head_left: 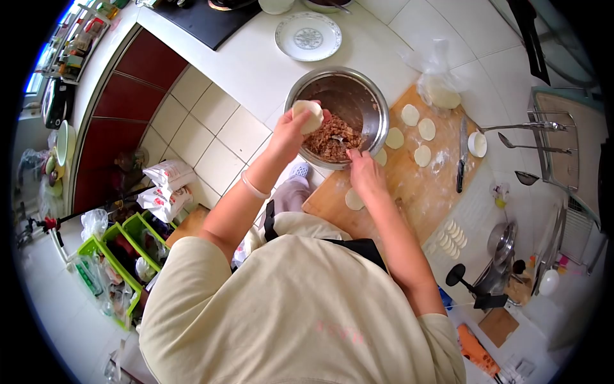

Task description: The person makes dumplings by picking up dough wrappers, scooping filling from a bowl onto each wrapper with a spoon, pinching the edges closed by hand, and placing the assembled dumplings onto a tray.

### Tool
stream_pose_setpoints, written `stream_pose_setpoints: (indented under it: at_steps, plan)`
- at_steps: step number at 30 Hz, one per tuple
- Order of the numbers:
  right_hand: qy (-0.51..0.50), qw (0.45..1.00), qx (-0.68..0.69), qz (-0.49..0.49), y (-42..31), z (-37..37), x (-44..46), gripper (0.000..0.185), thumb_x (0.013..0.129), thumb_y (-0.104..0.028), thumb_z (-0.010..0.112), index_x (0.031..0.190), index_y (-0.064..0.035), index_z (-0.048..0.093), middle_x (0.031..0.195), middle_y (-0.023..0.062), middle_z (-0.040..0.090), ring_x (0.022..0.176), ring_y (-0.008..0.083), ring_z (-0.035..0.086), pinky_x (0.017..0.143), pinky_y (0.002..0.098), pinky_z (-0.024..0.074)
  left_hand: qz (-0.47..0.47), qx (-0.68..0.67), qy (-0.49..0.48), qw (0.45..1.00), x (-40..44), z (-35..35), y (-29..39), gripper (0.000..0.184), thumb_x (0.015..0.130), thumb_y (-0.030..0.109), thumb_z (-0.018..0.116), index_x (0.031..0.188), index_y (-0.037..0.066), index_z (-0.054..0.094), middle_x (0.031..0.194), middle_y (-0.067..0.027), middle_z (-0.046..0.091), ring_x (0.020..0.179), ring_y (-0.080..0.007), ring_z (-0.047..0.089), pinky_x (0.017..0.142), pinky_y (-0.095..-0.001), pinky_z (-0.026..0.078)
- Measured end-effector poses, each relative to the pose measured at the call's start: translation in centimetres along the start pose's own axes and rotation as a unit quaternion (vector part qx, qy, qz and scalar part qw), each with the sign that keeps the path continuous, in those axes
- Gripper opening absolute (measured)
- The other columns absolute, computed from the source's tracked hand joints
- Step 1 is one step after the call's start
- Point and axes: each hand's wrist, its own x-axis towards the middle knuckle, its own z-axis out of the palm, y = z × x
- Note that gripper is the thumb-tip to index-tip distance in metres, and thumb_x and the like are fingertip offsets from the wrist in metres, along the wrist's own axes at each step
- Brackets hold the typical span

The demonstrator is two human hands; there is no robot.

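My left hand holds a round, pale dumpling wrapper over the near-left rim of a steel mixing bowl. Minced meat filling lies in the bowl. At the bowl's near rim, my right hand is closed on a spoon-like metal utensil, whose shiny end sits in the filling; its exact shape is unclear. Beneath my right forearm is a floured wooden board. One wrapper lies left of that forearm, and several more, such as this wrapper, lie beyond it.
A knife lies along the board's right side, beside a small white bowl. A plastic bag with dough rests at the far corner. Several folded dumplings sit on the right. A patterned plate stands behind the bowl.
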Motion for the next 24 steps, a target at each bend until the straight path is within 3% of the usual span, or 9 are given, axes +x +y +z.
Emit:
stream_pose_setpoints:
  at_steps: [3,5,6,10,18,23,24]
  plan:
    - [0.021,0.999,-0.027,0.020,-0.4,-1.6,1.4,0.023,0.091,-0.020,0.049,0.104,-0.0042,0.060,0.096,0.0211,0.062,0.085,0.0378,0.063,0.071,0.0469,0.0501,0.036,-0.027,0.021,0.999,0.8,-1.3,1.5,0.032,0.095,0.012,0.048,0.122,-0.004,0.052,0.115,-0.0173,0.061,0.110,-0.0292,0.058,0.096,-0.0391,0.047]
    - [-0.012,0.999,-0.017,0.041,-0.6,-3.3,2.6,0.026,0.093,-0.022,0.047,0.092,-0.0013,0.063,0.086,0.0213,0.065,0.081,0.0372,0.064,0.071,0.0469,0.0498,0.046,-0.033,0.027,0.998,0.8,-1.8,2.4,0.032,0.095,0.013,0.048,0.122,-0.004,0.050,0.116,-0.0174,0.060,0.113,-0.0296,0.057,0.096,-0.0389,0.046]
    - [0.034,0.999,0.028,0.017,-0.7,-3.6,3.3,0.032,0.095,-0.025,0.046,0.085,-0.0015,0.065,0.077,0.0214,0.065,0.075,0.0383,0.064,0.069,0.0480,0.0493,0.049,-0.036,0.042,0.997,0.6,-1.9,3.0,0.033,0.095,0.015,0.048,0.123,-0.003,0.049,0.117,-0.0176,0.059,0.113,-0.0301,0.056,0.096,-0.0391,0.046]
    - [0.095,0.995,0.040,-0.008,-1.6,-4.2,6.2,0.037,0.096,-0.028,0.045,0.081,-0.0020,0.065,0.075,0.0229,0.065,0.073,0.0406,0.063,0.067,0.0506,0.0488,0.053,-0.063,0.060,0.995,0.3,-2.7,3.5,0.032,0.096,0.019,0.046,0.122,-0.001,0.047,0.116,-0.0170,0.060,0.111,-0.0295,0.057,0.095,-0.0381,0.046]
    - [0.069,0.995,0.066,0.005,-2.9,-1.3,8.4,0.041,0.096,-0.032,0.046,0.077,-0.0008,0.066,0.076,0.0253,0.064,0.077,0.0423,0.063,0.070,0.0499,0.0500,0.059,-0.105,0.080,0.989,-0.4,-3.9,3.3,0.036,0.097,0.026,0.043,0.123,0.001,0.044,0.116,-0.0159,0.060,0.109,-0.0284,0.058,0.095,-0.0374,0.044]
    - [0.052,0.993,0.104,-0.013,-3.7,-0.4,7.2,0.044,0.095,-0.035,0.048,0.072,-0.0004,0.064,0.074,0.0255,0.063,0.073,0.0444,0.062,0.068,0.0510,0.0493,0.066,-0.105,0.102,0.987,-0.8,-3.9,3.5,0.038,0.098,0.027,0.040,0.124,-0.001,0.043,0.118,-0.0188,0.058,0.114,-0.0320,0.055,0.101,-0.0410,0.042]
    - [0.061,0.991,0.114,-0.031,-3.9,-0.5,6.8,0.040,0.094,-0.031,0.049,0.073,-0.0003,0.065,0.073,0.0252,0.062,0.072,0.0447,0.061,0.068,0.0507,0.0487,0.066,-0.106,0.103,0.987,-0.8,-4.0,3.5,0.038,0.098,0.027,0.040,0.124,-0.001,0.043,0.118,-0.0188,0.058,0.114,-0.0320,0.055,0.101,-0.0410,0.042]
